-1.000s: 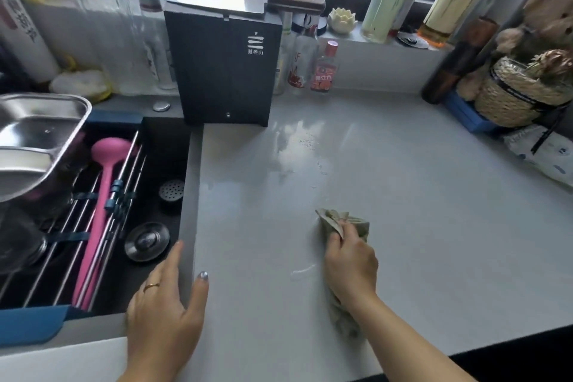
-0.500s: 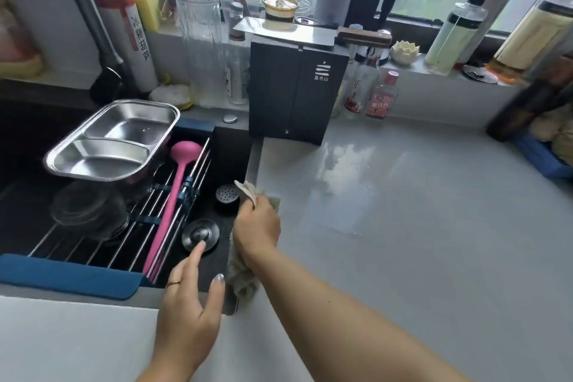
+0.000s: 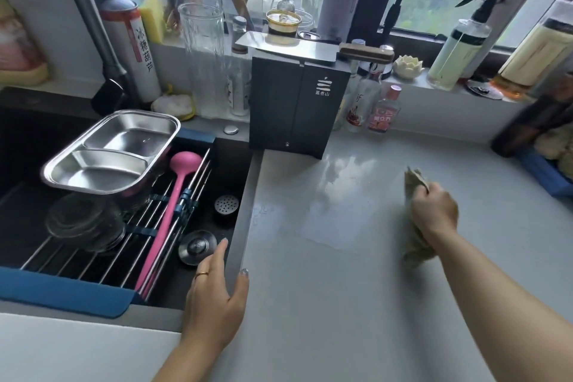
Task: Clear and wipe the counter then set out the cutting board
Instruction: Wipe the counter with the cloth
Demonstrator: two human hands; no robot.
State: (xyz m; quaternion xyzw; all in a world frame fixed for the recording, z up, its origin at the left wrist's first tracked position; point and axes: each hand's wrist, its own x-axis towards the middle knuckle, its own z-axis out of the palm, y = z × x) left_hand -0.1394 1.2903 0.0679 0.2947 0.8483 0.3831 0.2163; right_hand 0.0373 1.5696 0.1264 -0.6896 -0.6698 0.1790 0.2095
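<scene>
On the counter [image 3: 341,304], toward its back-right part, the R hand [image 3: 434,211] grips a bunched cloth [image 3: 415,253] pressed to the surface, while the L hand [image 3: 214,298], fingers straight & relaxed, sits at the left edge by the sink [image 3: 231,170].

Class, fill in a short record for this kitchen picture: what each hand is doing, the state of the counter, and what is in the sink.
right hand: grips a cloth against the counter
left hand: open, rests at the sink edge
counter state: wet sheen in front of the black box
sink contents: steel tray and pink ladle on a rack
</scene>
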